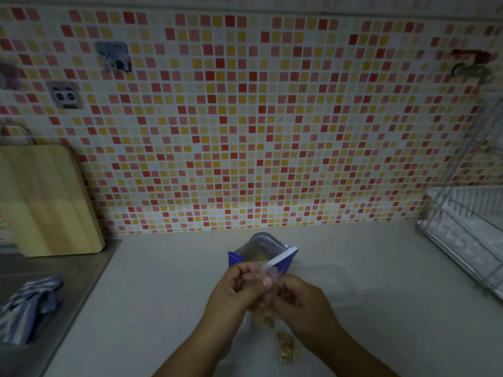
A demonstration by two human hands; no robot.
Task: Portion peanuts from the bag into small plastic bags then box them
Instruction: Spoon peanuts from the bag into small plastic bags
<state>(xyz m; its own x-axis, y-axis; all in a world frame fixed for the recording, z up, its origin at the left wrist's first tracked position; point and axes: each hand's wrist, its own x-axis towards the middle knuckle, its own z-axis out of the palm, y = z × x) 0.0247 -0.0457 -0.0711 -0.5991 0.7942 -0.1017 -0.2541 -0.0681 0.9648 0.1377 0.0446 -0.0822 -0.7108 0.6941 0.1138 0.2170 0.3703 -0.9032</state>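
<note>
At far left I note a wooden cutting board [46, 200] leaning against the tiled wall [272, 118]. Below it a striped cloth [30, 303] lies on the steel sink surround [73, 278], whose edge runs diagonally along the white counter [163, 295]. A broad stretch of counter separates that edge from the hands.

At centre, the left hand [236, 289] pinches the top of a small plastic bag [268, 273] part-filled with peanuts [262, 316]. The right hand [302, 303] curls round its other side. The blue peanut bag [287, 261] stands open just behind them. A second filled bag [285, 346] lies on the counter between the forearms. Well to the right, a wire dish rack [462, 227] sits at the counter's end.
</note>
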